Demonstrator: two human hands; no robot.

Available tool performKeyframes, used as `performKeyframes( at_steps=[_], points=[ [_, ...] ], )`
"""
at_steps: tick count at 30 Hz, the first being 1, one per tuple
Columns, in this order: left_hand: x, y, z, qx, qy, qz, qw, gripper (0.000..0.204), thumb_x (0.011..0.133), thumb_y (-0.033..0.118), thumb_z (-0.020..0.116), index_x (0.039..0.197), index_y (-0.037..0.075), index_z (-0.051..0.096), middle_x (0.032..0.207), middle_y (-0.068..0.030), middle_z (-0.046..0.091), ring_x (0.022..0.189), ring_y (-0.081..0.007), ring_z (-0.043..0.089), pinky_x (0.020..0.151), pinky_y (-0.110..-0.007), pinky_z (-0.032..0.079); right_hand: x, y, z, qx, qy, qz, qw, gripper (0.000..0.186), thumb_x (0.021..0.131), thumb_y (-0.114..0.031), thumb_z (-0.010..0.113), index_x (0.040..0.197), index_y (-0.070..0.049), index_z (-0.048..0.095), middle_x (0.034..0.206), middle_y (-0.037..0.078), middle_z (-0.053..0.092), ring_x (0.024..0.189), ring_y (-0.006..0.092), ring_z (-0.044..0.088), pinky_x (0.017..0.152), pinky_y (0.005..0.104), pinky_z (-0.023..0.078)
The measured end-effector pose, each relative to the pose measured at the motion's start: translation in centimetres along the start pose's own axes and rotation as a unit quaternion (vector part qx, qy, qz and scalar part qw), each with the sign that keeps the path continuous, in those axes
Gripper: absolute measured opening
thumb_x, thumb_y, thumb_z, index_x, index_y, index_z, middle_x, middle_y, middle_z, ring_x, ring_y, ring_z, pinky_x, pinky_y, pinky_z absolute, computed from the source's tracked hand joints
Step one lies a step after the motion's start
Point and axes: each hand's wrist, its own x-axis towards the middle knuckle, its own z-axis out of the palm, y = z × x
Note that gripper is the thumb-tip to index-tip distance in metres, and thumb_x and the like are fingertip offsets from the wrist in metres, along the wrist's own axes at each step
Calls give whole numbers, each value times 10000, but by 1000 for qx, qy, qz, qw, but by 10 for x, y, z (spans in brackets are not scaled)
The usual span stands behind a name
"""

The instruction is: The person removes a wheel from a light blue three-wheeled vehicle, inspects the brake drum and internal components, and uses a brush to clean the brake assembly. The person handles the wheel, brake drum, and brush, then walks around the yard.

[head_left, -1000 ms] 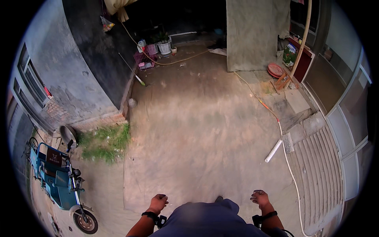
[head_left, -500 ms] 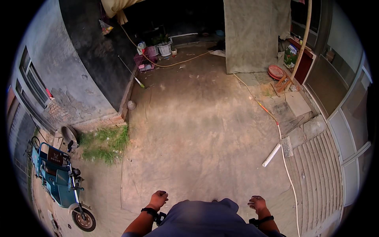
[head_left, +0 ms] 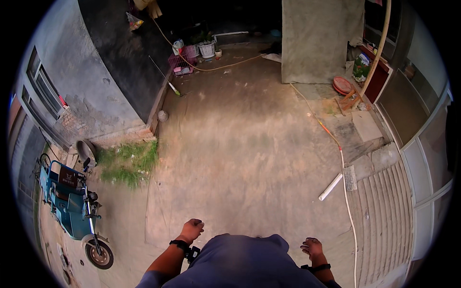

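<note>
My left hand [head_left: 192, 230] hangs in front of me over the concrete ground [head_left: 240, 177], its fingers loosely curled with nothing visible in them. To the right of my body, my right hand [head_left: 313, 246] is lower, fingers bent inward. A small pale spot shows at its fingertips, too small to name. Neither hand touches anything around it. Dark straps are on both wrists; the left one [head_left: 187, 249] carries a small black device. Nearest on the right lie a pale hose [head_left: 349, 206] and a white bar [head_left: 331, 187].
A blue three-wheeled cart [head_left: 72, 211] stands at the left, near a grass patch [head_left: 129, 165]. Ribbed steps [head_left: 384, 216] run along the right. Farther off are a hanging grey sheet [head_left: 314, 43], red basins [head_left: 342, 85], potted plants [head_left: 206, 48] and a pink crate [head_left: 180, 65].
The near ground and cart sit slightly higher in view, while the far things have shifted a little right. My left hand is a bit higher; both hands keep their curl.
</note>
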Motion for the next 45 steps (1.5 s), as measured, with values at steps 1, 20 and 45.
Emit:
performKeyframes(
  at_steps=[1,20,45],
  points=[
    [1,-2,0,-1,3,-1,1000,423,935,222,660,1247,-57,595,1098,-160,699,887,-224,720,717,-342,572,3,0,-2,-4,1,-4,1000,332,910,-165,651,1204,-27,583,950,129,682,753,262,704,604,336,537],
    [127,-13,-94,-104,59,-115,986,353,924,209,665,1173,-38,624,1031,-134,706,839,-209,719,658,-334,560,98,-107,159,-123,-56,30,990,335,930,-218,624,1221,-59,577,1013,108,667,864,272,707,693,371,560],
    [545,292,-329,-253,184,-152,938,367,963,156,621,1271,-37,574,1089,-143,690,889,-243,717,696,-345,547,424,-580,779,-285,-178,0,942,221,903,-170,696,1093,-74,638,945,72,675,792,226,707,643,331,539]
  ],
)
